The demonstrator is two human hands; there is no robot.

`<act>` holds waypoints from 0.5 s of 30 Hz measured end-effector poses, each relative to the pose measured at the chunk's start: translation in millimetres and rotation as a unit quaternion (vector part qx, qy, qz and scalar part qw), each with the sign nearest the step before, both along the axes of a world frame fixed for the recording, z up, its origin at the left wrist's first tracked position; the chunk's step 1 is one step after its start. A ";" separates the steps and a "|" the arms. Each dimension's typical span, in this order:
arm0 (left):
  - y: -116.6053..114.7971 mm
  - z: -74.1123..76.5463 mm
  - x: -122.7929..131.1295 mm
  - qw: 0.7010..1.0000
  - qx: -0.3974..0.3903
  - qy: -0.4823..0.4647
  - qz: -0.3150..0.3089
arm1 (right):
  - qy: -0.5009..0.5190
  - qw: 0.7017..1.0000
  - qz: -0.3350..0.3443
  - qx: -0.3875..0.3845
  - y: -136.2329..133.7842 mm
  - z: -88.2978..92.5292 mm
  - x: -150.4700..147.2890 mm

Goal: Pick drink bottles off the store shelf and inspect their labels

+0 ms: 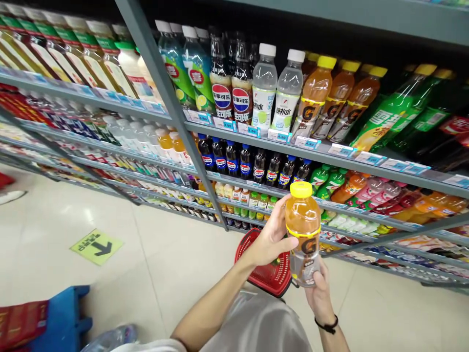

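Before the lower tiers of the drinks shelving: one orange sports-drink bottle (303, 230), yellow cap, upright, held clear of the shelves in both hands. Left hand (269, 242) was closed on its upper side beside the label band. Right hand (319, 288), with black wristband (326, 325), clasped its base from below. Red shopping basket (271, 278) hung just behind the left wrist. Matching bottles (315, 98) stood along the upper shelf's front edge.

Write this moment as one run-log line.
left hand: grips orange plastic bottle with yellow cap | right hand: supports its base | bottle: upright | red plastic basket: behind left wrist
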State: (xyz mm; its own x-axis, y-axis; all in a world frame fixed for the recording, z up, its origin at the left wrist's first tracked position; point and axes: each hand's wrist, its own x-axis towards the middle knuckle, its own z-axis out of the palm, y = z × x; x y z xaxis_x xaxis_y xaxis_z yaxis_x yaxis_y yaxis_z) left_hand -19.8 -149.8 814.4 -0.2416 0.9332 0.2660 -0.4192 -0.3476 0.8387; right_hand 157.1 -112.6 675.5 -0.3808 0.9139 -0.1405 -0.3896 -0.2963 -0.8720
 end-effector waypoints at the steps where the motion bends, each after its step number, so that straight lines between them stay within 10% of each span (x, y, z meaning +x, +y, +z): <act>1: -2.0 1.9 -5.9 0.999 0.003 -0.016 -0.028 | 0.012 1.000 0.004 -0.024 -5.7 0.0 -5.2; 15: -14.7 3.0 -36.5 0.998 0.012 0.045 -0.052 | 0.170 0.923 0.280 -0.202 -64.0 2.3 -71.5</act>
State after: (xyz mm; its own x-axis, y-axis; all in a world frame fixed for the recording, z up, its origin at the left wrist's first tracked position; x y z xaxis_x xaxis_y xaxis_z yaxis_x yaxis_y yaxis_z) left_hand -56.3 -164.5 817.4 -0.1175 0.9453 0.3044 -0.3783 -0.3260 0.8664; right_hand 85.6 -176.6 677.9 -0.8621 0.4599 -0.2126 -0.3076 -0.8085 -0.5016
